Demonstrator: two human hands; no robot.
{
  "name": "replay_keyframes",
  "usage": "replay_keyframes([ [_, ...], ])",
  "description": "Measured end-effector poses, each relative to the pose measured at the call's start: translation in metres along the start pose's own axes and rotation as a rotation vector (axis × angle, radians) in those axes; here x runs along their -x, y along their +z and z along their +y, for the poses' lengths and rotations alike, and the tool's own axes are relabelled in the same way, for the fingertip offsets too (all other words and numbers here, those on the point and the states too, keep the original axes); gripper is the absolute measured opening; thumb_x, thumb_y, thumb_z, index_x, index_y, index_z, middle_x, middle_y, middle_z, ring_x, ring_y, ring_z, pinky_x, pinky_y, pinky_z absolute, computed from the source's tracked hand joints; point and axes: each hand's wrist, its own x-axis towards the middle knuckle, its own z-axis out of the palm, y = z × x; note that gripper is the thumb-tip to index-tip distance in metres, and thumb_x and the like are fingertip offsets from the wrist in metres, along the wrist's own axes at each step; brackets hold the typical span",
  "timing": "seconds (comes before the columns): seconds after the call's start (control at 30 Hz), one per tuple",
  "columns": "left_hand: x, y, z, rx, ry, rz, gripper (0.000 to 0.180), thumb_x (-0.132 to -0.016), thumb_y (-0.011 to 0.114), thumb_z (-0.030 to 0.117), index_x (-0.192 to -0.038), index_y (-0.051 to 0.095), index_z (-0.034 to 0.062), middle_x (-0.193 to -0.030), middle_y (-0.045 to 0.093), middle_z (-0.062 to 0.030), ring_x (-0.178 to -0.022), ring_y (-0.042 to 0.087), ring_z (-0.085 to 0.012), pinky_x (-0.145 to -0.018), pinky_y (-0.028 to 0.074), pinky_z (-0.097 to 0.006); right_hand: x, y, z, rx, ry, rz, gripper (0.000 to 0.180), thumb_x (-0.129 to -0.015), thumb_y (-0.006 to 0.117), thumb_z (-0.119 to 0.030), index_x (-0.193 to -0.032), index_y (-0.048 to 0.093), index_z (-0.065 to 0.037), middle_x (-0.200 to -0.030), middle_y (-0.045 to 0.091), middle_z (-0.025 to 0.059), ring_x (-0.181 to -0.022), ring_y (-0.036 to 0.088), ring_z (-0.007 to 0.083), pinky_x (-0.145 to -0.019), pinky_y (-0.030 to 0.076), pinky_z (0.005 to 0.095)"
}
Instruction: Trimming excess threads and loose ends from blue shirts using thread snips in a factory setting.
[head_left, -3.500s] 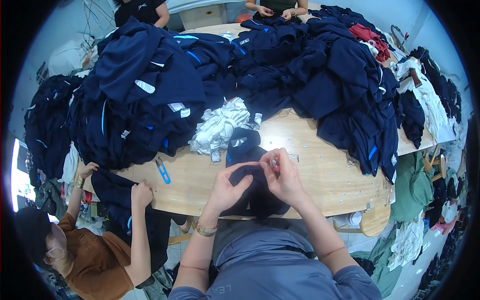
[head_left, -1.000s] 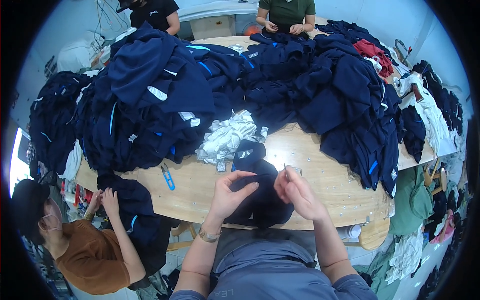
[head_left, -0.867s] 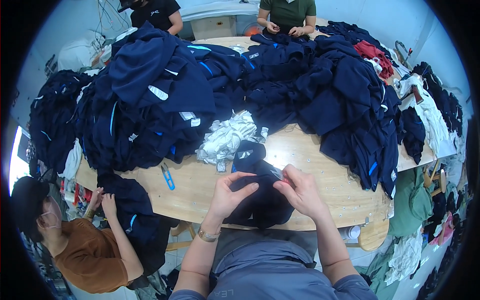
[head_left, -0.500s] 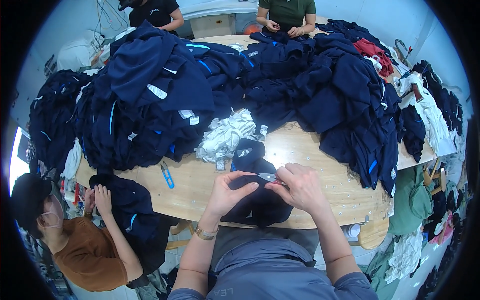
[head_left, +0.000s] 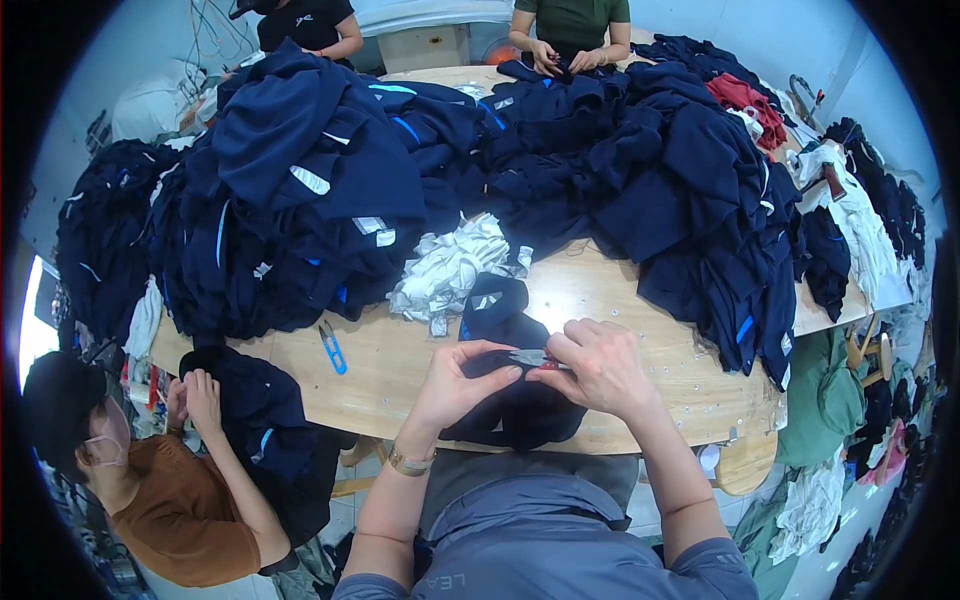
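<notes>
A navy garment (head_left: 525, 420) lies bunched at the table's near edge in front of me. My left hand (head_left: 455, 385) pinches a fold of it between thumb and fingers. Closed around a pair of thread snips (head_left: 528, 356) is my right hand (head_left: 603, 370). The snips have grey metal blades and a bit of red handle showing. Their blades point left and lie against the cloth beside my left fingertips. Whether a thread sits between the blades is too small to tell.
White labels (head_left: 455, 262) are heaped just beyond the garment. Blue-handled snips (head_left: 333, 350) lie to the left on the wooden table (head_left: 640, 420). Large piles of navy garments (head_left: 300, 150) stand at the back. A co-worker (head_left: 190, 500) sits at left; two others work across the table.
The snips have shifted slightly left over the cloth, and more of the blades' flat side shows. My left hand keeps its pinch in nearly the same place.
</notes>
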Motion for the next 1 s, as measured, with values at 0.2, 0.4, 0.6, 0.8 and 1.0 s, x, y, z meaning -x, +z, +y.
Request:
replay_keyframes([
  [0.2,-0.001,0.002,0.001,-0.032,0.026,-0.01,0.02,-0.077,0.068,0.001,-0.096,0.065,-0.0026,-0.089,0.066,-0.0046,-0.08,0.058,-0.0062,-0.074,0.047,-0.021,-0.001,0.0,0.001,0.011,-0.004,-0.011,0.035,-0.075,0.065,-0.042,-0.07,0.051,-0.011,-0.063,0.05,0.004,-0.058,0.056,0.0197,-0.051,0.042,0.0315],
  [0.4,-0.002,0.003,0.003,-0.061,0.032,-0.019,0.019,-0.077,0.067,0.0,-0.096,0.065,-0.0027,-0.089,0.066,-0.0045,-0.08,0.058,-0.006,-0.074,0.047,-0.02,-0.001,-0.001,0.001,0.001,-0.003,-0.02,0.034,-0.075,0.065,-0.041,-0.07,0.051,-0.01,-0.062,0.05,0.0047,-0.057,0.056,0.0204,-0.051,0.042,0.0332],
  [0.6,-0.003,0.003,0.002,-0.011,-0.03,0.006,0.021,-0.076,0.067,-0.001,-0.097,0.065,-0.002,-0.087,0.065,-0.0039,-0.08,0.058,-0.006,-0.073,0.047,-0.02,0.008,0.018,0.01,-0.699,0.452,0.105,0.028,-0.083,0.062,-0.03,-0.081,0.051,-0.005,-0.063,0.055,0.006,-0.055,0.054,0.0188,-0.052,0.04,0.0293],
  [0.8,-0.007,0.007,-0.002,0.026,0.08,0.047,0.017,-0.076,0.069,0.002,-0.091,0.061,-0.0005,-0.083,0.063,-0.0018,-0.077,0.057,-0.0061,-0.072,0.047,-0.02,0.0,0.026,-0.011,-0.667,0.357,0.214,0.036,-0.073,0.074,-0.024,-0.097,0.059,-0.003,-0.063,0.059,0.0046,-0.051,0.053,0.0097,-0.049,0.041,0.0226],
  [1.0,-0.006,0.003,-0.001,-0.029,0.06,0.056,0.017,-0.075,0.071,0.004,-0.084,0.058,0.0022,-0.079,0.06,0.0001,-0.076,0.055,-0.0053,-0.072,0.046,-0.02,-0.009,0.031,-0.006,-0.916,0.485,0.134,0.03,-0.076,0.072,-0.023,-0.095,0.063,-0.001,-0.064,0.059,0.0009,-0.055,0.052,0.0062,-0.057,0.044,0.0202],
])
